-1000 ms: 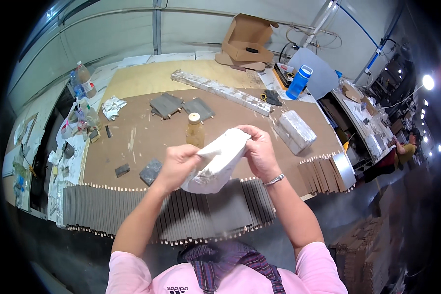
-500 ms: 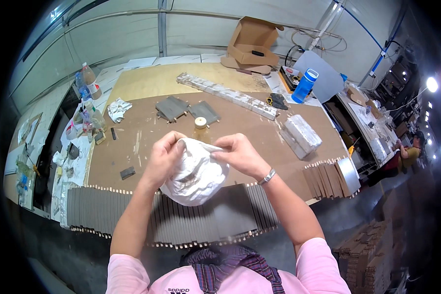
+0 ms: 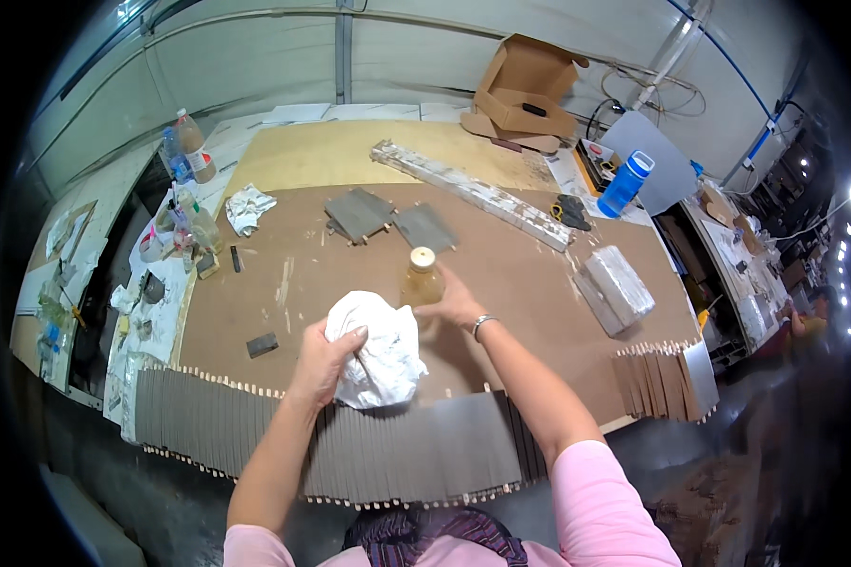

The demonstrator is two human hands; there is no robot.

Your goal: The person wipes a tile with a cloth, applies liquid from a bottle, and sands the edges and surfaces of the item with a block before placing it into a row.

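Observation:
My left hand [image 3: 323, 361] is closed on a bunched white cloth [image 3: 380, 354], its thumb pressed over the top. The cloth hangs just above the near row of grey panels. My right hand [image 3: 459, 304] curls against the near right side of a small clear bottle [image 3: 422, 283] with a cream cap and yellowish contents. The thumb lies at the bottle's lower front and the fingers along its right side. The bottle stands upright on the brown board [image 3: 501, 350]. Under my forearms, a long row of thin grey panels [image 3: 407, 449] with pale pegs lines the near edge.
Grey plates [image 3: 359, 215] lie beyond the bottle. A long whitish bar [image 3: 473, 194] crosses behind them. A wrapped block [image 3: 616, 288] and brown panels [image 3: 654, 378] sit at right. A blue bottle [image 3: 626, 184] and an open carton [image 3: 525, 99] stand farther back; several bottles [image 3: 194, 146] stand left.
My right hand has let go of the cloth and moved forward to the small bottle. The cloth stays in my left hand, now folded smaller. The whole view has shifted slightly.

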